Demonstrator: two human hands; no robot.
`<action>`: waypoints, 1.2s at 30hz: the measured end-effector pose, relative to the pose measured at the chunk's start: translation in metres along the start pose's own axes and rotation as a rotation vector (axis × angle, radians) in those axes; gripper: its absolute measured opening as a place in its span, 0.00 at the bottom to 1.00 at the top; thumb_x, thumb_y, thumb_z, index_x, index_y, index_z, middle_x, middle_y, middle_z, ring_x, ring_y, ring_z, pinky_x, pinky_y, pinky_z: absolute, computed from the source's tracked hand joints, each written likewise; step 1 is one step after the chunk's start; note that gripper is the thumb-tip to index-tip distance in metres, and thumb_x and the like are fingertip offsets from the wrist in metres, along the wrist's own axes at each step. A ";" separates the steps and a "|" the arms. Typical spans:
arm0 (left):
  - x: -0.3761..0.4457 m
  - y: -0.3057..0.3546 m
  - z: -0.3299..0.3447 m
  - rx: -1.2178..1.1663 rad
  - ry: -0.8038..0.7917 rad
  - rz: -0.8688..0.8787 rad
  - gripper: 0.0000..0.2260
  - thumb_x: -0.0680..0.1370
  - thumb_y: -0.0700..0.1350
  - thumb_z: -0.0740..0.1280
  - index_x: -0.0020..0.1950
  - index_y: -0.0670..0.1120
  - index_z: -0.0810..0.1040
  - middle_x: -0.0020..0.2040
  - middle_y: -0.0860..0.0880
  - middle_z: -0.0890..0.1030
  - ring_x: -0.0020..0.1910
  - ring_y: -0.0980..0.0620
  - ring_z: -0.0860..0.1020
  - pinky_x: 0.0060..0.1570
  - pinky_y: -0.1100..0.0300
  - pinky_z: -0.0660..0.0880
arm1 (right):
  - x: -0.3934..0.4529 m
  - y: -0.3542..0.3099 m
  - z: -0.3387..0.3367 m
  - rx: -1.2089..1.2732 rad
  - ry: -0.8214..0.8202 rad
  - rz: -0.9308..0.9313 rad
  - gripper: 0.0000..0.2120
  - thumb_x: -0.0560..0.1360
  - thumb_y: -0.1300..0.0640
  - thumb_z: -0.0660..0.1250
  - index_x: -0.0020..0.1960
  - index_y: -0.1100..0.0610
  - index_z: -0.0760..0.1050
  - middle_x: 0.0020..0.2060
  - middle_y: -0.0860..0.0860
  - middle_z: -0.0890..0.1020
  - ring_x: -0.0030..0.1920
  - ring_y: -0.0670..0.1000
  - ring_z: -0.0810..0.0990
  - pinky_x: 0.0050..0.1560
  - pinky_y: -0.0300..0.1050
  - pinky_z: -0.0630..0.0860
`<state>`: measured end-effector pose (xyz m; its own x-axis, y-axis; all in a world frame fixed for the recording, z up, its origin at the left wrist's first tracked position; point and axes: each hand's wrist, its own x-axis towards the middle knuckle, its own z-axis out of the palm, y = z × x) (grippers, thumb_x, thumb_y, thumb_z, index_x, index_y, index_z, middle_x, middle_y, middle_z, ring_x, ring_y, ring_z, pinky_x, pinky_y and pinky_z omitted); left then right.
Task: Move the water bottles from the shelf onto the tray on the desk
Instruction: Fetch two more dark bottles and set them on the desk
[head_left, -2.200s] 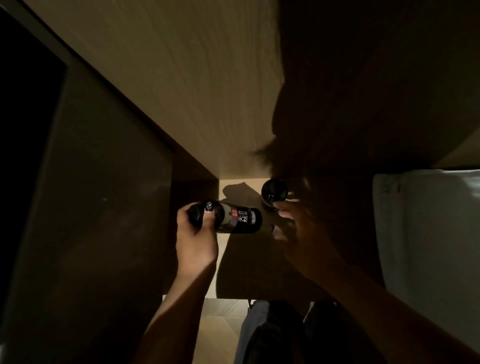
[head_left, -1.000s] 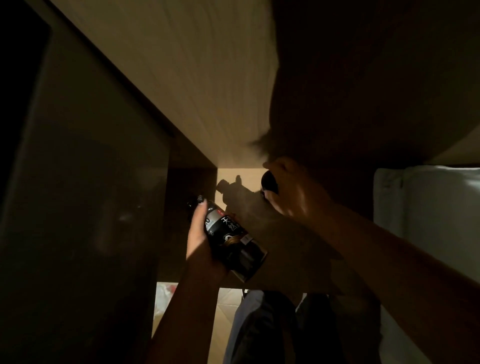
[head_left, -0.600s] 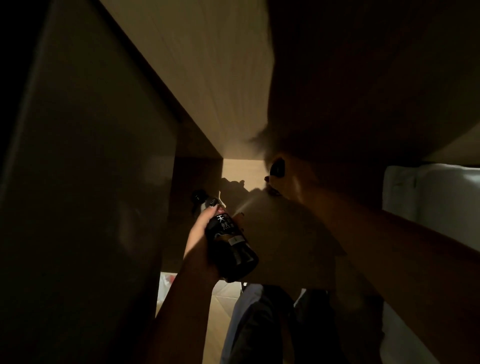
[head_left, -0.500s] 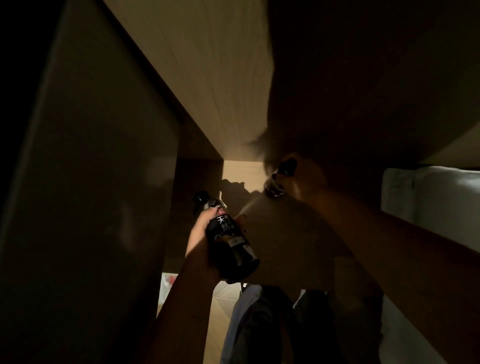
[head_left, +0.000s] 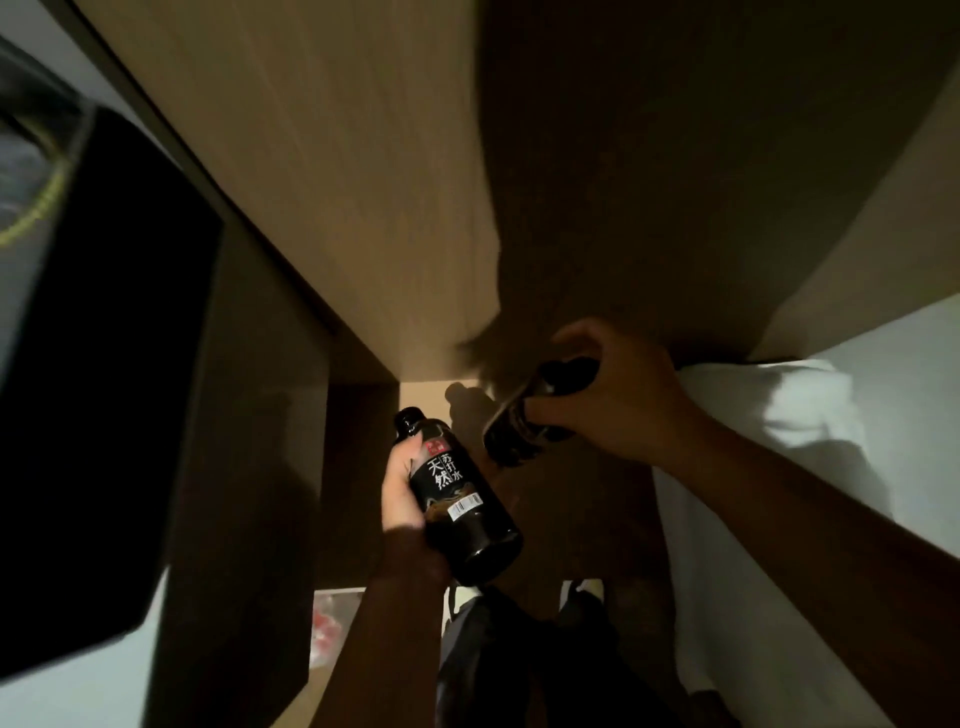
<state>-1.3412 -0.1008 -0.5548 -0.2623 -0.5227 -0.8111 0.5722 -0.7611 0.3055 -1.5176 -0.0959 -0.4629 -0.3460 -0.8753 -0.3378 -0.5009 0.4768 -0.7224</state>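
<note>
head view only, looking down into a dim wooden recess. my left hand (head_left: 402, 491) is wrapped round a dark bottle (head_left: 457, 499) along its left side, fingers behind the white-lettered label; the cap pokes out above the hand and the base sticks out below it, tilted down to the right. my right hand (head_left: 602, 400) grips a second dark bottle (head_left: 524, 426) from above, fingers curled over its upper end, the rest of the bottle slanting out below and left of the hand. both bottles are in the air, near each other but apart. i see a wooden panel (head_left: 363, 171) above them, white bedding (head_left: 810, 415) at right and a black slab (head_left: 104, 364) at left.
</note>
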 end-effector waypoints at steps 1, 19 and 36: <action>-0.008 -0.002 0.005 0.012 -0.016 0.022 0.11 0.68 0.50 0.67 0.44 0.44 0.78 0.34 0.47 0.79 0.28 0.51 0.79 0.30 0.61 0.78 | -0.011 -0.007 -0.008 -0.029 -0.006 -0.017 0.31 0.60 0.51 0.79 0.60 0.48 0.72 0.52 0.43 0.77 0.50 0.43 0.76 0.49 0.36 0.73; -0.158 -0.052 0.109 -0.061 -0.291 -0.076 0.17 0.72 0.57 0.66 0.42 0.42 0.77 0.34 0.43 0.80 0.40 0.42 0.80 0.65 0.41 0.68 | -0.131 -0.048 -0.147 0.159 0.152 -0.213 0.31 0.68 0.49 0.73 0.66 0.51 0.64 0.53 0.45 0.76 0.54 0.47 0.77 0.52 0.43 0.77; -0.272 -0.090 0.102 -0.108 -0.264 0.105 0.23 0.69 0.55 0.71 0.53 0.39 0.73 0.43 0.36 0.81 0.53 0.35 0.80 0.54 0.37 0.75 | -0.160 -0.020 -0.182 0.915 -0.143 0.141 0.33 0.64 0.35 0.70 0.63 0.51 0.70 0.53 0.56 0.81 0.51 0.58 0.82 0.52 0.56 0.78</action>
<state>-1.4006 0.0711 -0.3107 -0.3820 -0.6890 -0.6159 0.6827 -0.6596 0.3144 -1.5968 0.0489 -0.2848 -0.2245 -0.8447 -0.4859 0.3785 0.3839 -0.8423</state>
